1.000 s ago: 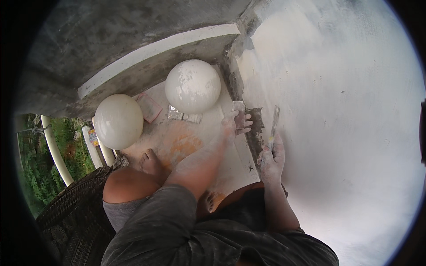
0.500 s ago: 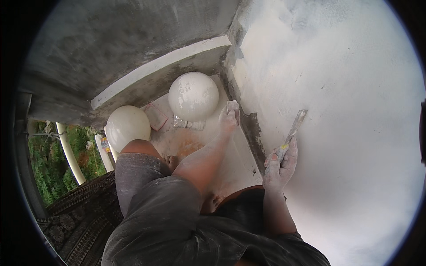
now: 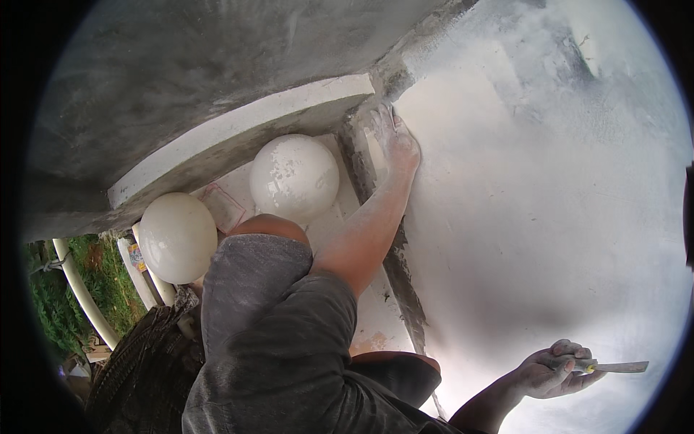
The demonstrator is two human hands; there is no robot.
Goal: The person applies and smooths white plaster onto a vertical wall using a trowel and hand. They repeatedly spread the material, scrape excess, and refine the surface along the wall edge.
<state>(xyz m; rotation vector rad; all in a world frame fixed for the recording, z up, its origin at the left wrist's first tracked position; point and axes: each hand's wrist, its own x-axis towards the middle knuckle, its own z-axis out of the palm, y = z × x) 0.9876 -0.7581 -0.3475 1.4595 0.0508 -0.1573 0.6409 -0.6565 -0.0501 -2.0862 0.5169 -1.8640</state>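
Note:
My right hand (image 3: 557, 370), dusted white, grips a putty knife (image 3: 623, 367) at the lower right; its narrow metal blade points right, in front of the white wall. At the wall corner, my left hand (image 3: 399, 141) presses against the wall's edge with fingers stretched upward. The small pale flat piece it held earlier is mostly or wholly hidden under the palm, and I cannot make out its kind. Beside that hand the white-coated wall (image 3: 506, 217) meets a grey unfinished strip (image 3: 396, 278).
Two round whitish globes, one smooth (image 3: 178, 237) and one with flaking patches (image 3: 294, 177), rest on the pale ledge near my knees. A clear packet (image 3: 223, 205) lies between them. A grey concrete wall (image 3: 217, 79) with a white-topped ledge (image 3: 246, 134) rises beyond. Pale poles (image 3: 85, 293) and greenery are at left.
My left hand has moved up from above the ledge to the wall corner. My right hand has swung down and right with the putty knife, whose blade now points right. The view has shifted.

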